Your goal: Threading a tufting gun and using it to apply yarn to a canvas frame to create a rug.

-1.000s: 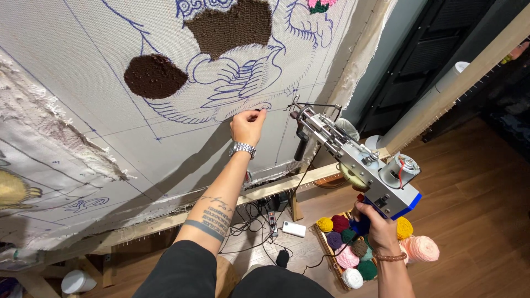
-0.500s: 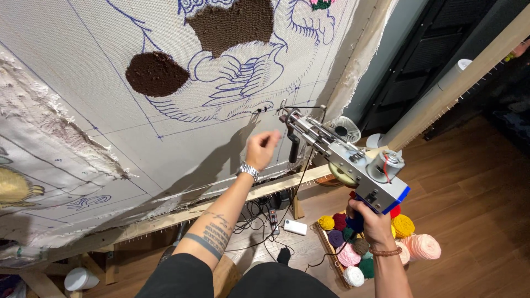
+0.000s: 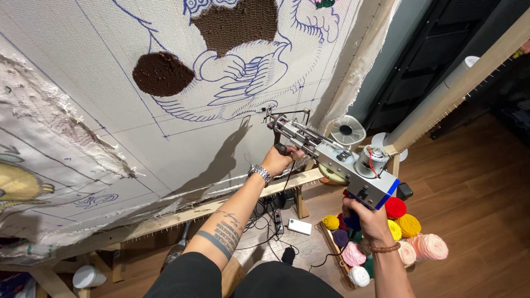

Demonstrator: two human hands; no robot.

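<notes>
Tufting gun [image 3: 337, 160] held in 2 hands, tip close to the stretched cloth [image 3: 83, 99].

The grey gun tilts up to the left, its needle end just at the cloth below the blue drawn lines and 2 brown tufted patches [image 3: 163, 73]. The right hand [image 3: 367, 218] has a closed grip on the blue-edged handle at the back; the left hand [image 3: 279, 160], with a metal watch at the wrist, has a closed grip on the front handle under the barrel. Below the gun, a box of yarn balls [image 3: 386, 237] in yellow, red, pink and purple sits on the wooden floor [image 3: 486, 182]. A small white fan [image 3: 346, 131] stands behind the gun, beside the wooden frame rail [image 3: 182, 212].
</notes>
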